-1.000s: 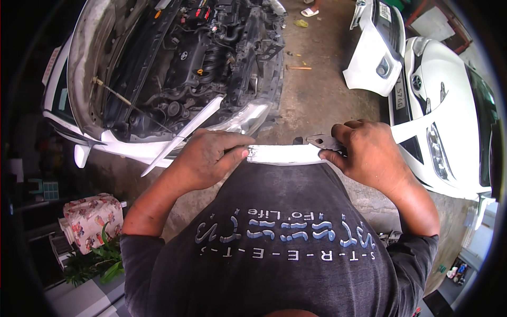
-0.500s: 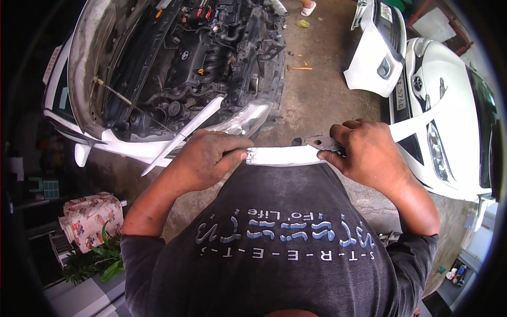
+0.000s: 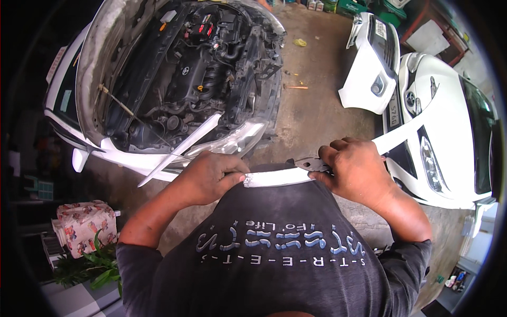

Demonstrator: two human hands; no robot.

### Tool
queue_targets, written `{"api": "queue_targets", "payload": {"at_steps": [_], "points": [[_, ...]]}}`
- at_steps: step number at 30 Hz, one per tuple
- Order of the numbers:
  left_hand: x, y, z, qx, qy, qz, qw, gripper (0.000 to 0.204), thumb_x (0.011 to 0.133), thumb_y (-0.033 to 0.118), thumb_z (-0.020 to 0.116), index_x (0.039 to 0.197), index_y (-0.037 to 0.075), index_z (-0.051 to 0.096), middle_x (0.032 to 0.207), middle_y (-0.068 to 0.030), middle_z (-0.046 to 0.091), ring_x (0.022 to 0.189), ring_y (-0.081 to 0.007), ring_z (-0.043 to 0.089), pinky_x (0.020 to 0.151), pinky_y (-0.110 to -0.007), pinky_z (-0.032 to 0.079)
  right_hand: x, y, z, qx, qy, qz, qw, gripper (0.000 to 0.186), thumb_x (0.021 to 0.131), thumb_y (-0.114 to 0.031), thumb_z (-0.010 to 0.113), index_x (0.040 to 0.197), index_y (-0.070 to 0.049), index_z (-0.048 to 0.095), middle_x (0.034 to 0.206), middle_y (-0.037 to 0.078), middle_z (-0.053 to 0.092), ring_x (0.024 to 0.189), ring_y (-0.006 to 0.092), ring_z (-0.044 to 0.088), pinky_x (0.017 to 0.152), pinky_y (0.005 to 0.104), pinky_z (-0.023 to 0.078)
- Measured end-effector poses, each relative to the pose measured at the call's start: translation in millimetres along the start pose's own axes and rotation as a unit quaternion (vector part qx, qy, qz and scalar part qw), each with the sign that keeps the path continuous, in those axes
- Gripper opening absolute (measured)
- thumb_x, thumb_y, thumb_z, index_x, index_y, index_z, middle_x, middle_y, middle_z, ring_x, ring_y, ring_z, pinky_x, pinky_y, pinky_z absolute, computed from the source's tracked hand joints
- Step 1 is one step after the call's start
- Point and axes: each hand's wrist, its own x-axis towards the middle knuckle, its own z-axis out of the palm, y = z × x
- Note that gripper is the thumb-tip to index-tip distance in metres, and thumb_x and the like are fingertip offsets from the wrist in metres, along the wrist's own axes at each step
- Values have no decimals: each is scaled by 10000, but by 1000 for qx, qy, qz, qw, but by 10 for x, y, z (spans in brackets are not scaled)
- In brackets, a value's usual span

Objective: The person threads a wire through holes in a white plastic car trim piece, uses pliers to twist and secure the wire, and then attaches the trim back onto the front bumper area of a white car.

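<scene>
A long white curved trim strip (image 3: 277, 178) runs between my hands in front of my dark shirt, its surface scuffed near the left. My left hand (image 3: 214, 177) is closed on it, thumb and fingers pinching that scuffed part. My right hand (image 3: 356, 166) is wrapped round a pair of pliers (image 3: 307, 162), whose jaws point left just above the strip's far edge. The right thumb presses against the strip, which runs on past that hand to the upper right. Another narrow white length (image 3: 182, 150) slants beyond my left hand; whether it joins the strip I cannot tell.
Ahead left stands a white car with its hood up and engine (image 3: 185, 79) bare. A detached white bumper (image 3: 364, 84) lies by a second white car (image 3: 449, 127) at right. An orange-handled tool (image 3: 296, 87) is on the floor. A flowery cloth cover (image 3: 87, 227) sits at left.
My hands, the strip and the pliers appear lower in the picture, as the view has tilted slightly farther ahead. Both grips look the same.
</scene>
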Motion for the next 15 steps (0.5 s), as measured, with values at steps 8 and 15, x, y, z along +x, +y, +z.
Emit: {"api": "queue_targets", "payload": {"at_steps": [8,15], "points": [[-28,-1,78,-53,-9,-36,998,192,984,147,719,1092,-6,761,1029,-180,809,980,-280,793,884,-365,591,10,33,-27,-12,17,-26,999,350,910,-409,770,939,-62,729,786,101,715,838,310,742,767,450,585],[-25,51,176,137,40,58,988,162,935,153,750,1056,46,757,945,-171,768,902,-370,739,886,-463,555,43,74,-46,-5,-6,-35,999,375,905,-428,772,937,-58,727,795,119,720,839,321,736,761,456,581]]}}
